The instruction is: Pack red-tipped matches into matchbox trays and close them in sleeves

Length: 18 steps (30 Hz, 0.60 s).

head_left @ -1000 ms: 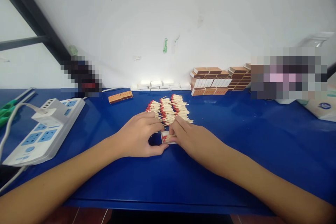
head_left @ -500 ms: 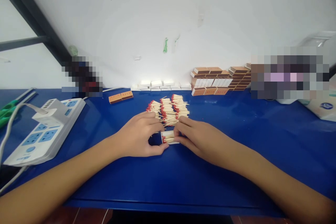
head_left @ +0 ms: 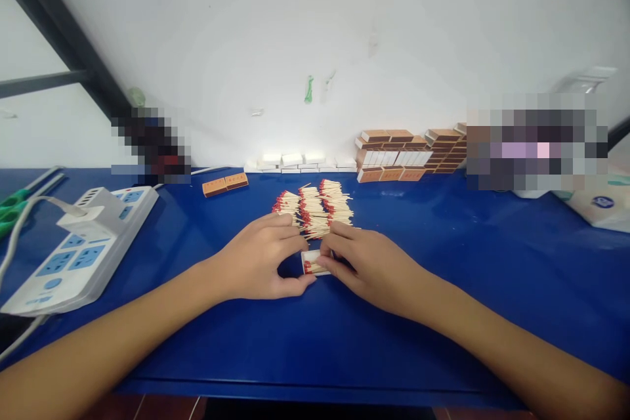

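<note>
A small white matchbox tray lies on the blue table, with several red-tipped matches inside along its near side. Thumb and forefinger of my left hand brace the tray at its left end. My right hand reaches over the tray's right part, its bent fingers and thumb closed on matches in it; the fingertips are partly hidden. Just beyond both hands, a heap of loose matches lies in rough rows, heads mostly to the left.
White trays line the wall's foot. Stacked brown matchboxes stand right of them. Two more matchboxes lie at left. A white power strip with cables and green-handled scissors occupy the left side. A tissue pack sits at far right.
My right hand has shifted slightly left over the tray, and more of the tray's white floor shows behind the matches. My left hand stays at the tray's end.
</note>
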Each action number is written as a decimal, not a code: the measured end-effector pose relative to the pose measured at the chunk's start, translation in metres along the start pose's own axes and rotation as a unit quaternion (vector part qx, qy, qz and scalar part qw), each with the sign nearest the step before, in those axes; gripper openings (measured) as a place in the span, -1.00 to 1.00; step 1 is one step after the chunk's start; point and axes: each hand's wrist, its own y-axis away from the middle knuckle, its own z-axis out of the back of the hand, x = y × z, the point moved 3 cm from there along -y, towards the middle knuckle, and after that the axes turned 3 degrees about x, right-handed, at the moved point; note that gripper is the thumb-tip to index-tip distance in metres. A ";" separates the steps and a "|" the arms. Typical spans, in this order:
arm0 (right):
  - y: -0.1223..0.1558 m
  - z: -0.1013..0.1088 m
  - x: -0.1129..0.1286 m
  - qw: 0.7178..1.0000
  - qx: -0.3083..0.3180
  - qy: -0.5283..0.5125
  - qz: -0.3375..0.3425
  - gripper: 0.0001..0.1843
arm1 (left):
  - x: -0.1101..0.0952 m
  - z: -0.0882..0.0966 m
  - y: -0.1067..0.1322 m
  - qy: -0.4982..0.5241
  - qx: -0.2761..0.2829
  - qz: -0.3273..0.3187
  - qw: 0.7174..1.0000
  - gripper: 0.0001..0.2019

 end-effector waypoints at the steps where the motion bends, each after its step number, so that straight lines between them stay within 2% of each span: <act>1: 0.000 0.000 0.000 1.000 -0.004 0.000 -0.007 -0.80 | -0.001 0.000 0.000 0.000 -0.002 -0.004 1.000 -0.76; 6: -0.001 -0.002 0.000 1.000 -0.005 -0.011 -0.024 -0.70 | -0.005 0.000 0.000 0.003 -0.012 -0.017 1.000 -0.75; 11: -0.001 0.002 -0.002 1.000 -0.020 -0.019 -0.002 -0.76 | -0.003 -0.001 0.000 0.004 -0.005 -0.009 1.000 -0.77; 14: -0.001 0.011 -0.009 0.999 -0.037 -0.020 0.012 -0.76 | 0.000 -0.001 0.000 0.002 -0.004 0.001 1.000 -0.75; 18: 0.001 0.030 -0.031 0.995 -0.093 0.021 -0.012 -0.76 | 0.005 0.002 -0.001 0.000 0.009 0.023 1.000 -0.75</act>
